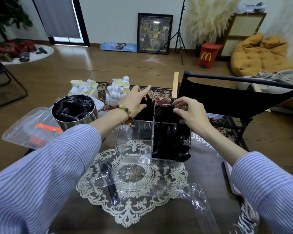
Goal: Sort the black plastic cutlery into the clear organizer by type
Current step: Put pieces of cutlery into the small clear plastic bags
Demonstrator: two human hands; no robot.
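Note:
The clear organizer (134,149) stands on a lace doily (135,191) in the middle of the table. Its front right compartment holds several black spoons (171,141); the front left one looks bare. Black knives (148,105) stand in the back left compartment and black forks (164,112) in the back right. My left hand (135,102) reaches over the back left compartment and holds the knives with its fingers around them. My right hand (188,112) hovers at the back right rim, fingers curled, thumb and fingertips close together. A wrapped black spoon (108,179) lies on the doily.
A steel pot (74,110) with wrapped black cutlery stands at the left, beside a clear lidded box (32,127). An empty plastic wrapper (198,200) lies front right. Paper cups (118,90) are stacked behind. A black chair (235,98) stands at the right.

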